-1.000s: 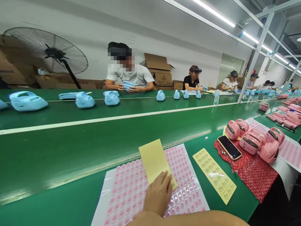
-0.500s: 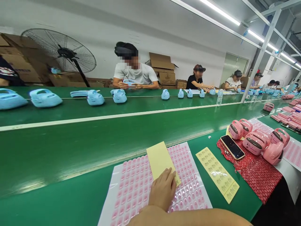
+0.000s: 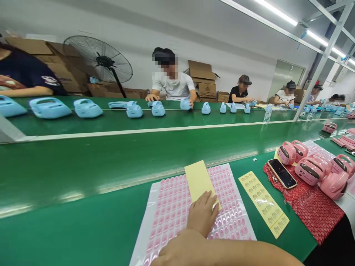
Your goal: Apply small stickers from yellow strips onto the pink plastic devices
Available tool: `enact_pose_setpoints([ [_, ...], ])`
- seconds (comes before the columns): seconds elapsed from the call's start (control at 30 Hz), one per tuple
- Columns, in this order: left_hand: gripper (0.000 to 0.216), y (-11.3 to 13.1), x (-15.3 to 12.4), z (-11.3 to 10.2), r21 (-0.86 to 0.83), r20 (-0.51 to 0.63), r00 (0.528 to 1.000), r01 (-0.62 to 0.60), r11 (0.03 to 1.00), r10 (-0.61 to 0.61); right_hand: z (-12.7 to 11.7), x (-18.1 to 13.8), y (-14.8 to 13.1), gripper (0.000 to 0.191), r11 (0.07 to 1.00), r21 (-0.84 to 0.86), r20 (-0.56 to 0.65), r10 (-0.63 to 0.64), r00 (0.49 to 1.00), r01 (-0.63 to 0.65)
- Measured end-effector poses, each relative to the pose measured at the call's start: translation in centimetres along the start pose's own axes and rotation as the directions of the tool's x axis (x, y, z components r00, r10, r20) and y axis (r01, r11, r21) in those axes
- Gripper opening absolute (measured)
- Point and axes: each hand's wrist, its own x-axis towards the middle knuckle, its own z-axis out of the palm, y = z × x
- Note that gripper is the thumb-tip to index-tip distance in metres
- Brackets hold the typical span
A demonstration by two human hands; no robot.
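My left hand (image 3: 203, 213) lies palm down on the lower end of a blank yellow sheet (image 3: 199, 178), fingers stretched out over it. A small shiny spot shows between the thumb and forefinger; I cannot tell what it is. Beneath the yellow sheet is a white sheet (image 3: 169, 201) with rows of glossy pink oval stickers. My right arm comes in from the lower right, and my right hand (image 3: 176, 249) crosses over the left wrist; its fingers are mostly hidden. To the right lies a yellow label sheet (image 3: 256, 197) with printed black text.
A phone (image 3: 281, 173) and several pink handled plastic cases (image 3: 312, 170) rest on red bubble wrap (image 3: 313, 212). Beyond the green belt (image 3: 111, 159), blue cases (image 3: 87, 108) line the far bench. A co-worker in a white shirt (image 3: 174, 87) touches one. A bottle (image 3: 267, 113) stands there.
My view has swung left, bringing a person in a dark shirt further into view. The white-shirted co-worker has lowered a blue case onto the bench. My hands stay near the same sheets.
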Motion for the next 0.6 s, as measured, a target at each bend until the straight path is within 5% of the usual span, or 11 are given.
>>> enact_pose_setpoints([
  [0.17,0.022,0.7,0.0,0.0,-0.073,-0.013,0.995,0.102,0.992,-0.103,0.4,-0.4,-0.2,0.032,1.000,0.016,-0.133,0.002,0.991,0.000],
  [0.27,0.036,0.8,-0.1,0.1,-0.086,-0.027,0.983,0.178,0.980,-0.181,0.6,-0.6,-0.3,0.035,1.000,0.015,-0.163,0.004,0.987,-0.002],
  [0.6,0.013,1.6,-0.1,-1.0,-0.011,0.045,0.995,0.091,0.996,-0.090,0.2,-1.1,-0.5,0.030,1.000,0.005,-0.124,0.027,0.992,-0.026],
])
